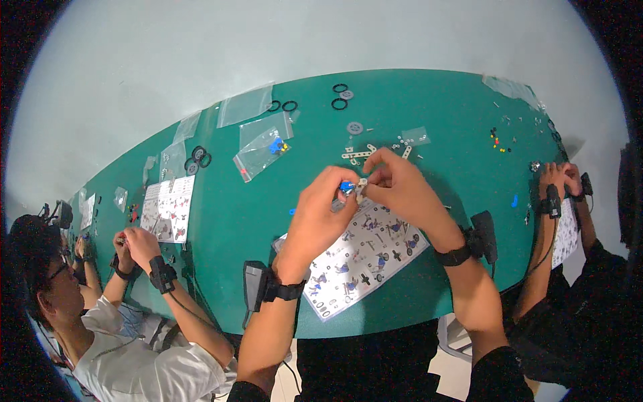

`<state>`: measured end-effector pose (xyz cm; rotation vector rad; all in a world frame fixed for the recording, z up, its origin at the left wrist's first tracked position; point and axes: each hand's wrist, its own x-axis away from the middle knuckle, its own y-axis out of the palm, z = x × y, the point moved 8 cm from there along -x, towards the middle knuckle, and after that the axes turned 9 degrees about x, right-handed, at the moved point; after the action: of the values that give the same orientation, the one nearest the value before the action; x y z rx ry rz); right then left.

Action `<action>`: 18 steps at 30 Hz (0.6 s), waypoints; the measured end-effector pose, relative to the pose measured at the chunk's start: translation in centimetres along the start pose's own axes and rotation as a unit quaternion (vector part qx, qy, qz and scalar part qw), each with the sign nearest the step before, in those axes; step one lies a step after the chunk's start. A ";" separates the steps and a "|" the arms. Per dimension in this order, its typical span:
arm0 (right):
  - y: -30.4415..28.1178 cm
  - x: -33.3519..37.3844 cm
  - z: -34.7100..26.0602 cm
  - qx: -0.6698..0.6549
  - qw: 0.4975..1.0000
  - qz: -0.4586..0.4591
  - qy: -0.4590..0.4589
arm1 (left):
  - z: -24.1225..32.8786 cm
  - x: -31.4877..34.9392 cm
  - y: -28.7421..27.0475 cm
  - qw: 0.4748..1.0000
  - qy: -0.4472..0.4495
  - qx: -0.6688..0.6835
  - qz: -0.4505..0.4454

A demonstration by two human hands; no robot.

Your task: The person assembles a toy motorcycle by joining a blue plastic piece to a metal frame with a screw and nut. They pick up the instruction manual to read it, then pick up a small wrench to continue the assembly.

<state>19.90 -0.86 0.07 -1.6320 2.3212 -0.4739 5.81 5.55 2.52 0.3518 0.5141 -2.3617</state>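
Note:
My left hand (321, 211) is closed around a small blue plastic piece (346, 187), whose end shows between thumb and forefinger. Close against it, my right hand (402, 191) pinches a small cream plastic part (362, 183) between thumb and fingers. The two parts meet or nearly meet; I cannot tell whether they are joined. Below both hands lies a printed sheet of assembly pictures (365, 264), partly covered by my left hand and wrist. Just beyond my fingertips are several cream strips with holes (355, 155).
On the green table (234, 214) lie clear plastic bags (258, 151), one with blue and yellow bits, black rings (339, 104), a grey wheel (355, 127) and a small bag (415, 136). One person (144, 251) works at left; another person's hands (561, 179) are at right.

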 end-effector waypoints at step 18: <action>0.4 0.1 -1.1 -0.027 0.998 -0.057 -0.020 | -0.3 0.1 -0.8 0.996 -0.005 -0.074 0.057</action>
<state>19.07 -0.75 0.91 -1.7909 2.2394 -0.4022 5.19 6.20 2.42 0.2939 0.6444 -2.1995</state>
